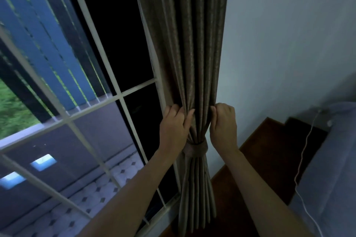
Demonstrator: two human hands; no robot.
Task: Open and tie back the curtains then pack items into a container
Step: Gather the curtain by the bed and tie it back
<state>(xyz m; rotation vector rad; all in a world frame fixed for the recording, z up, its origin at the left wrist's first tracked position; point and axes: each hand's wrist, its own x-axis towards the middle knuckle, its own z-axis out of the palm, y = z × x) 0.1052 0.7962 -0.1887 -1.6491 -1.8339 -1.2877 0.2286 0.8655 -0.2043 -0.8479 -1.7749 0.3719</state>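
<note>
We're inside a home here, a bedroom or lounge: a pleated curtain (192,54) gathered in a tie (196,149) beside a white-barred window (119,98), a pale wall (279,44), a dark wood floor (260,159), a soft grey-blue bed or sofa (331,179) with a white cable (302,152) trailing over it, and a fence (48,44) and grass (11,109) outside.

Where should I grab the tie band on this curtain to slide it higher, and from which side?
Pinch the tie band across its exposed front, coming straight in from the room side. It cinches the curtain into a narrow waist, so fingers can probably span it; the wall stands close on its right. The left hand and right hand grip folds just above it.
</note>
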